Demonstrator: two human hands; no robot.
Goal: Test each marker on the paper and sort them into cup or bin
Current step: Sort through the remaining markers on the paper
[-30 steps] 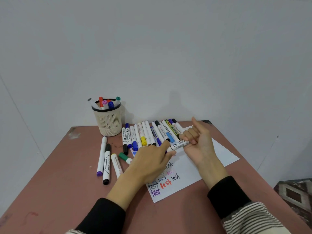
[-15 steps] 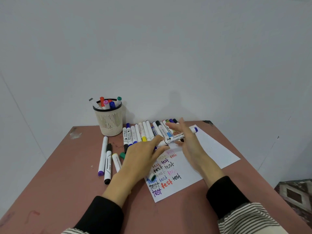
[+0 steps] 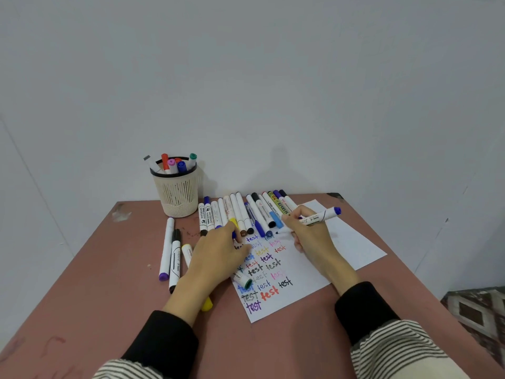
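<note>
Hands at mid-task: right hand grips a blue-capped marker over the paper; left hand lies relaxed beside written samples; several markers fill the mesh cup; a long row awaits testing.

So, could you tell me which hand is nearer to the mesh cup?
Left. The left hand rests on the paper's near-left part, in front of the cup; the right hand is farther right, gripping a marker.

The table is dull reddish-pink; the paper white, lettered in blue, purple, red, pink, yellow and black; the cup cream with a black rim; the held marker white, its end blue or perhaps purple; the sleeves black, striped below.
</note>
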